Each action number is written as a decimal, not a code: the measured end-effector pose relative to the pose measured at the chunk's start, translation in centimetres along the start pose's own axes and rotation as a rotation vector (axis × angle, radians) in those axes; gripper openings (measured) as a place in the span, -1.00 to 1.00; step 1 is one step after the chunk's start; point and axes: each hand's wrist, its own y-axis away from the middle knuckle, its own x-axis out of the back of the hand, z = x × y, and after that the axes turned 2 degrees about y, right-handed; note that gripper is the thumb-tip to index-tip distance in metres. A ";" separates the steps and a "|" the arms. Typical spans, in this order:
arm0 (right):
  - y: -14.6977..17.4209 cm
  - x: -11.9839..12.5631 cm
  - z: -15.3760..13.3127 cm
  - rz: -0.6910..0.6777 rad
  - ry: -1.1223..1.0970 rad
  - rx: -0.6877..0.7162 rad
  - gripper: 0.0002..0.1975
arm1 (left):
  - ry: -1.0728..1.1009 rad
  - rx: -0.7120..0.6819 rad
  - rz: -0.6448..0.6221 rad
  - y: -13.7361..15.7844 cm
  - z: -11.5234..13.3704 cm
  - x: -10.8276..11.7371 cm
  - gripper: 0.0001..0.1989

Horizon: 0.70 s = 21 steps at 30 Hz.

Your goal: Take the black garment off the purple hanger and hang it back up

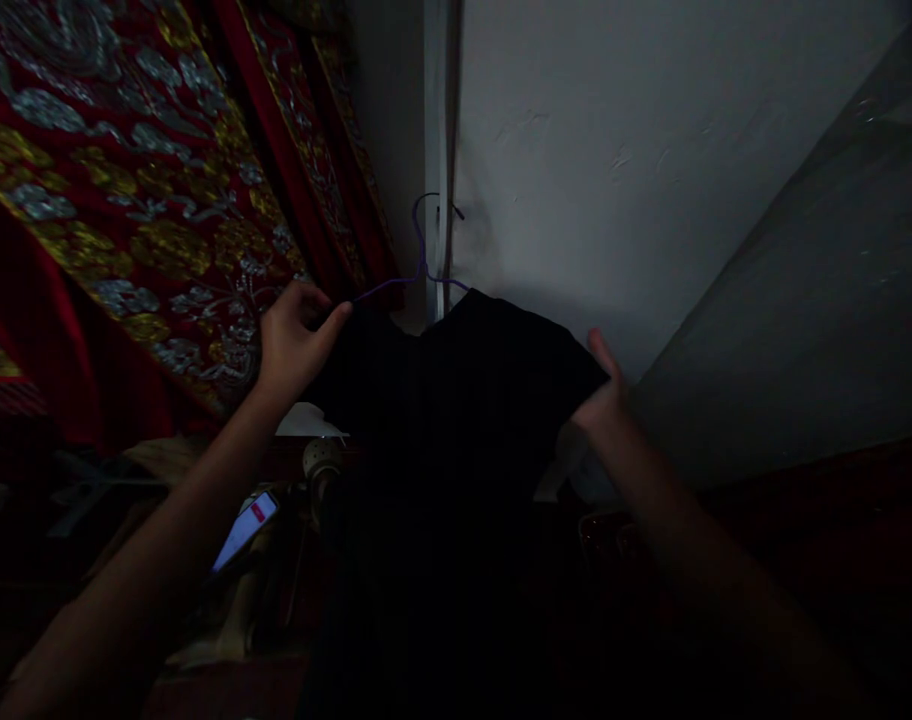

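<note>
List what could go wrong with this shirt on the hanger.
The thin hanger might swing or slip under an uneven pull: the left hand is at one side of the black shirt, the right hand at the other. In this dim light, any creases could be missed.

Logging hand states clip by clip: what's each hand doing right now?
Left hand: closed, apparently pinching the black garment.
Right hand: at the garment's sleeve, partly hidden behind it; grip cannot be told.

The garment [456, 410] looked like matt cloth, the hanging [148, 190] like fabric (its embroidery [172, 250] glittered, almost metallic), the wall [613, 160] matt, slightly rough.
</note>
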 end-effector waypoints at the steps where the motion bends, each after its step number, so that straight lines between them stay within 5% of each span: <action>1: -0.5 0.6 -0.3 -0.044 -0.011 0.001 -0.18 | -0.023 -0.004 -0.004 0.0 0.2 -0.2 -0.75; 4: -1.6 1.7 -2.7 -0.105 -0.025 0.030 0.04 | 0.016 -0.005 0.017 -0.4 0.7 -0.9 -0.76; 7: -1.2 1.0 -5.6 -0.097 -0.097 0.047 -0.04 | 0.070 -0.007 0.061 -1.0 0.8 -1.1 -0.80; 9: -0.2 0.1 -6.7 -0.220 -0.223 0.044 -0.07 | 0.078 -0.026 0.014 -1.2 0.8 -1.0 -0.73; 13: 2.1 -1.6 -6.3 -0.956 -0.380 0.081 -0.20 | 0.080 -0.193 -0.161 -0.2 1.2 -0.7 -0.65; 15: 2.9 -2.8 -5.1 -1.172 -0.231 0.121 -0.40 | 0.090 -0.279 -0.203 1.0 1.8 -0.8 -0.73; 16: 3.2 -3.5 -4.3 -1.133 -0.104 0.165 -0.51 | 0.116 -0.302 -0.211 1.6 2.2 -1.0 -0.76; 18: 3.6 -5.0 -2.7 -0.830 0.169 0.298 -0.56 | 0.227 -0.311 -0.213 2.9 3.4 -1.6 -0.79; 21: 4.1 -7.4 -0.8 -0.458 0.447 0.497 -0.06 | 0.488 -0.264 -0.252 4.7 6.0 -2.7 -0.82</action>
